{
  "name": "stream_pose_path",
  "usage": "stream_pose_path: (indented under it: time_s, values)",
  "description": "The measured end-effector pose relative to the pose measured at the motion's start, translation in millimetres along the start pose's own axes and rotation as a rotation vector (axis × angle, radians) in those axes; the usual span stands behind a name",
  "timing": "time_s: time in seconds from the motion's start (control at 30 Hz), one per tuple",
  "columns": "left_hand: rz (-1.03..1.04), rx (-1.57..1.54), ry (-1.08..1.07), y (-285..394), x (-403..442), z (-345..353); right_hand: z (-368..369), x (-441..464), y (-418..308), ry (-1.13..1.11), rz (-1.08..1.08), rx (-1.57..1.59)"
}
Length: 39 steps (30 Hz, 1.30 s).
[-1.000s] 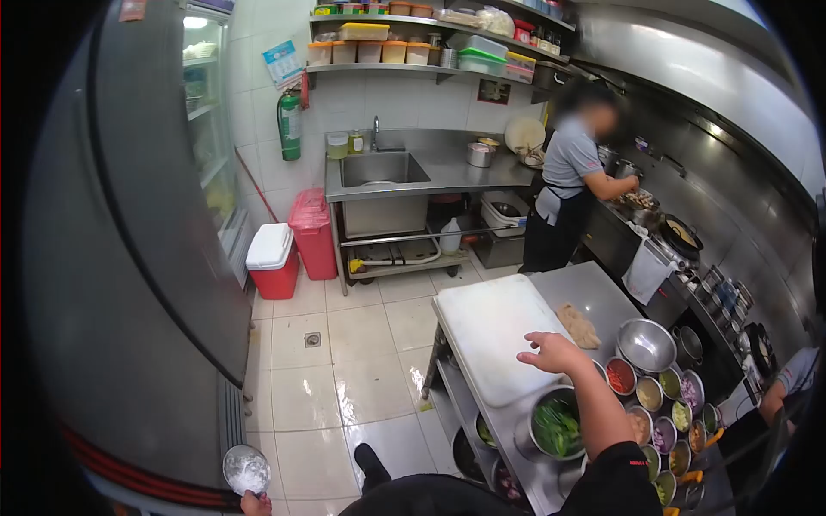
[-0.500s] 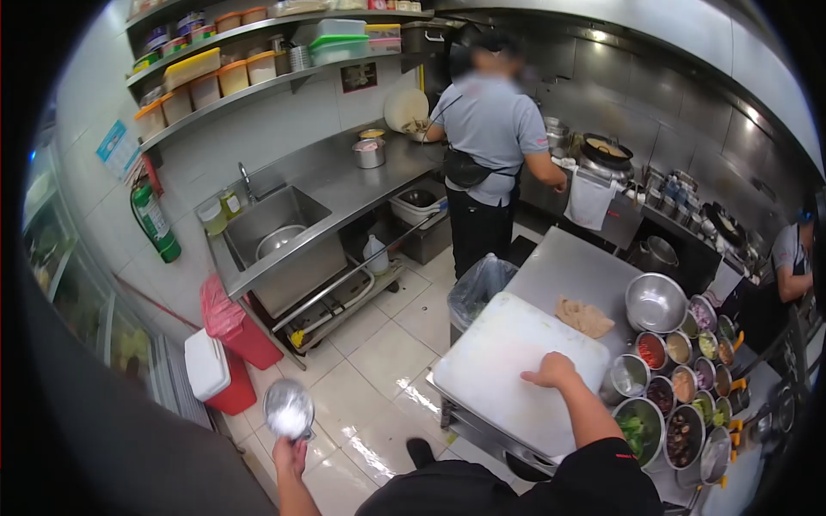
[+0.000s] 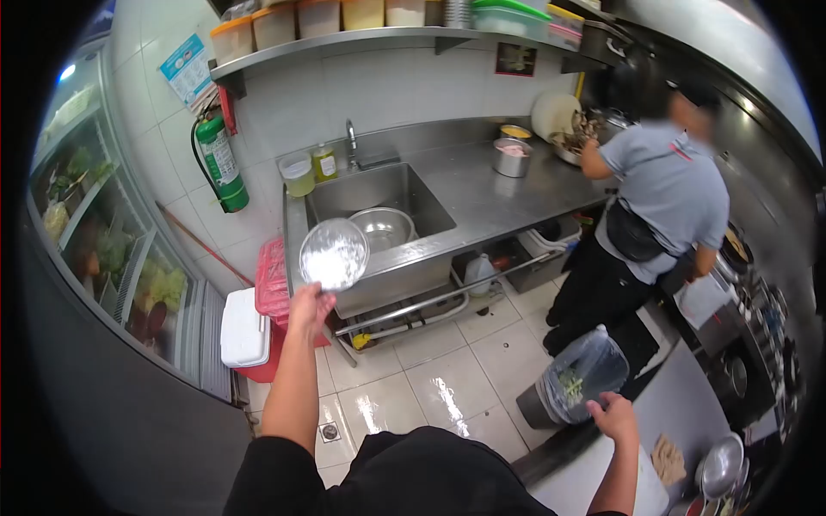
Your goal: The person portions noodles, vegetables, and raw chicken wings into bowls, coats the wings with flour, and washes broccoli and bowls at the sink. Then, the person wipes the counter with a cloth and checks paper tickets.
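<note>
My left hand (image 3: 311,303) grips the rim of a small, shiny round bowl (image 3: 334,255), held out in front of the sink's near edge. Bright glare covers its inside, so I cannot tell what it contains. Behind it, a larger metal bowl (image 3: 383,230) sits in the steel sink (image 3: 422,193). Off to the right, my right hand (image 3: 613,415) holds nothing, with its fingers apart and slightly bent. It hovers by the edge of the steel worktable, close to a lined trash bin (image 3: 602,370) with green scraps inside.
A co-worker (image 3: 658,189) stands at the right end of the steel counter (image 3: 473,189). A red-and-white cooler (image 3: 247,331) and a pink-lidded bin stand left of the sink. A white cutting board (image 3: 594,469) and a brown cloth (image 3: 668,460) lie at lower right.
My view has swung left toward the sink. The bowl in my left hand has come up and forward to the sink. My right hand has left the cutting board. The co-worker now reaches along the counter.
</note>
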State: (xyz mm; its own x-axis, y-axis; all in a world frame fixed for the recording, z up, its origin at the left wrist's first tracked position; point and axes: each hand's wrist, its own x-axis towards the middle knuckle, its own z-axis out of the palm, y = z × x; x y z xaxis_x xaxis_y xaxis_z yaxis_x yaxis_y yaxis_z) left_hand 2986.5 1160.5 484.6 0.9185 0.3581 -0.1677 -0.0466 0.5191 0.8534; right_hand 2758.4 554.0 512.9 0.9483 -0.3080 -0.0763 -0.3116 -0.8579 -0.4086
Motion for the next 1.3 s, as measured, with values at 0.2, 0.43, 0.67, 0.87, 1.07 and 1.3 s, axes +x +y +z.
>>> stream_pose_path:
  time_s: [0.2,0.43,0.67,0.87,1.07,1.3]
  values:
    - [0.085,0.085,0.093,3,186,34,70,110,-120,-0.304,-0.038,0.045]
    - [-0.151,0.823,0.184,-75,404,25,119,258,-255,-0.419,-0.003,0.05]
    - [-0.029,1.602,0.036,-127,510,37,150,392,-334,-0.287,-0.228,-0.036]
    - [0.013,1.569,-0.033,-132,550,37,201,436,-323,-0.115,-0.248,-0.441]
    - [-0.164,1.161,0.062,-101,530,15,240,477,-378,-0.144,-0.184,-0.382]
    - [0.02,1.55,-0.106,-66,532,71,309,544,-499,-0.204,-0.555,0.198]
